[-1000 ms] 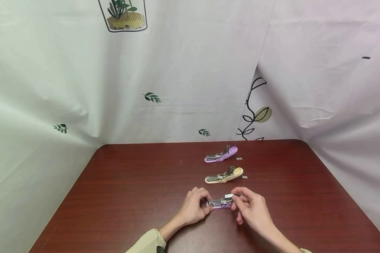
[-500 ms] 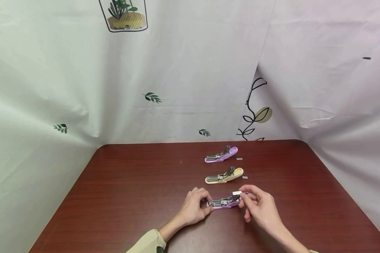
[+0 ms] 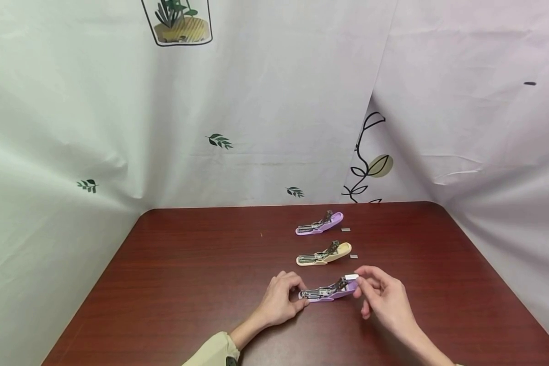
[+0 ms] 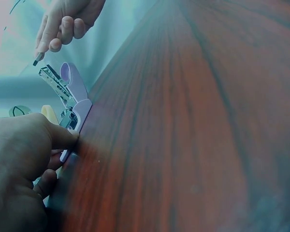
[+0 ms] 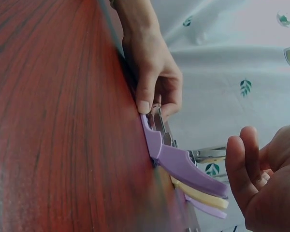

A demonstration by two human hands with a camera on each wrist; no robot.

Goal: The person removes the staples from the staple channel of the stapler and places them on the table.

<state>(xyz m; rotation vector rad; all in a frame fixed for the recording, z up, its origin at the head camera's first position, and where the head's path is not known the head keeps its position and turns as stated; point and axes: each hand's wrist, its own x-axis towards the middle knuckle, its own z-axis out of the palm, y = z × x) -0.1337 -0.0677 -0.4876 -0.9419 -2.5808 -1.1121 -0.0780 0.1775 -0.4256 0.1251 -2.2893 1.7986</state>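
A purple stapler [image 3: 321, 294] lies opened out on the table, its metal magazine showing and its purple handle [image 4: 75, 79] swung up to the right. My left hand [image 3: 279, 301] grips its left end between thumb and fingers, also visible in the left wrist view. Over the raised right end, my right hand [image 3: 386, 300] pinches a small pale strip [image 3: 352, 277], which looks like a row of staples. From the left wrist, that strip [image 4: 37, 60] sits just above the stapler's raised metal part. In the right wrist view, the right fingertips [image 5: 235, 145] show but the strip is hidden.
Behind the near stapler lie a cream opened stapler [image 3: 324, 255] and, farther back, another purple one [image 3: 319, 224]. Small grey staple strips lie to their right, one near the cream stapler [image 3: 354, 256]. A printed white curtain [image 3: 274, 101] hangs around the table [image 3: 187, 254].
My right hand has moved to the right with the strip, from over the stapler's middle to its raised handle end, uncovering that end. The left hand has stayed in place.
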